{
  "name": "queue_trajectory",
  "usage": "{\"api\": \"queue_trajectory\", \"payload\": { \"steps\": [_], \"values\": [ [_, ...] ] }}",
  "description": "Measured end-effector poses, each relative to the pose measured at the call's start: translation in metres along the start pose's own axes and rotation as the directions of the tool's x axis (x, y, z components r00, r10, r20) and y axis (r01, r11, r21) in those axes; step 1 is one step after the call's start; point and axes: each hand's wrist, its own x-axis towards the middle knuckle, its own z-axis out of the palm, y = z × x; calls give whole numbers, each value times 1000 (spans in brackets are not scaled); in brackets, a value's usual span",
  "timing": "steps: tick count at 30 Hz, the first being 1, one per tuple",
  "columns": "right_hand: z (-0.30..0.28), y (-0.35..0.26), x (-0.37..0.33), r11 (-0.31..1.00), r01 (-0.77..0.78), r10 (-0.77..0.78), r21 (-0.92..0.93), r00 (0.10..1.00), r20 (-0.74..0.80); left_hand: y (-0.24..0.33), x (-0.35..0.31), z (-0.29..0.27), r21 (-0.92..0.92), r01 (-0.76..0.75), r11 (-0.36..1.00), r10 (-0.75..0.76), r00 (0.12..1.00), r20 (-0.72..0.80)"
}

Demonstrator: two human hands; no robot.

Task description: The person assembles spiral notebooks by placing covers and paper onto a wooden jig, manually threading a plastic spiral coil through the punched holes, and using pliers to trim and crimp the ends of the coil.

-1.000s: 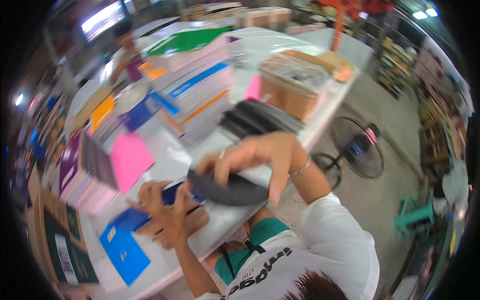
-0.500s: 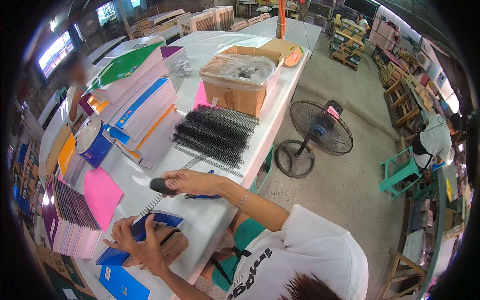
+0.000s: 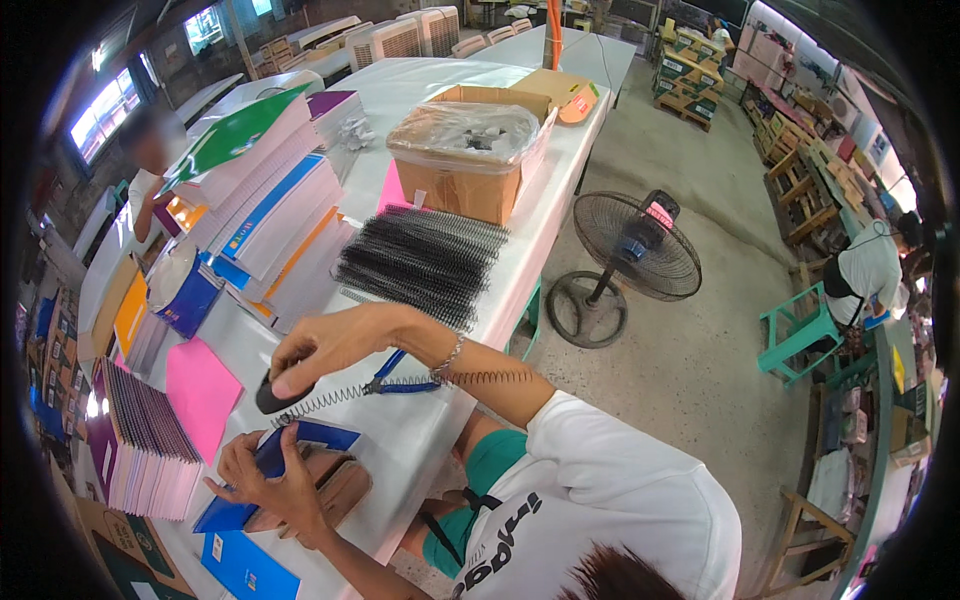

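One right hand (image 3: 316, 352) curled around a black rounded block (image 3: 270, 399), one left hand (image 3: 277, 482) spread over a blue-covered book (image 3: 330, 436), a thin dark wire coil (image 3: 335, 399) at the book's edge, over a white table (image 3: 405, 428)

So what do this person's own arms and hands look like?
The left hand and right hand are ungloved. The left forearm and right forearm are bare. A loose, short white sleeve covers the right upper arm; a silvery chain-like bracelet circles the right wrist.
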Motion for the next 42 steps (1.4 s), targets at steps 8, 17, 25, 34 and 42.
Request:
{"api": "queue_trajectory", "payload": {
  "steps": [8, 17, 25, 34, 42],
  "values": [
    [1, 13, 16, 999, -41, 43, -23, 996, 74, 0, 0, -1, -21, -12, 1000, 12, 1000, 17],
    [-9, 14, 25, 974, -101, 130, -203, 982, 134, 2, 1, -5, -19, -1, 1000, 2, 999, 36],
    [-15, -9, 17, 986, -14, 33, -164, 993, 110, 7, 3, -3, -45, 4, 999, -2, 999, 46],
    [-16, -16, 29, 955, 262, -239, -138, 957, 162, -11, 4, -3, -63, -37, 997, 36, 999, -32],
    [-17, -21, 10, 991, -23, 46, -132, 984, 175, 16, 12, -14, -210, 51, 976, -43, 998, 41]
  ]
}}
